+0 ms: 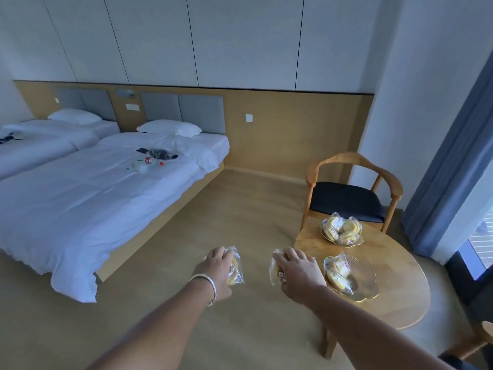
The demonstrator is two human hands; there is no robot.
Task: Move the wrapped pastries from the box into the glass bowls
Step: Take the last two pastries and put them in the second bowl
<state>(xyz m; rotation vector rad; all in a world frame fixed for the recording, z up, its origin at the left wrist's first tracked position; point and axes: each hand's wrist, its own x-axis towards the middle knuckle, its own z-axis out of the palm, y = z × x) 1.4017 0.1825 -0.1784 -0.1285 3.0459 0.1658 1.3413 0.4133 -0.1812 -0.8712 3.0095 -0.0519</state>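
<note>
My left hand (214, 268) grips a clear-wrapped yellow pastry (236, 273) in the air over the floor, left of the table. In my right hand (296, 268) is a second wrapped pastry (276, 271), held at the left edge of the round wooden table (400, 297). The near glass bowl (365, 279) on the table holds wrapped pastries (338, 273) on its left side. A far glass bowl (358, 240) is piled with several wrapped pastries (341, 229). No box is in view.
A wooden armchair (352, 193) with a dark seat stands behind the table. Two white beds (88, 198) fill the left side, one with a bottle and dark items on it. A blue curtain (453, 166) and a window are at the right.
</note>
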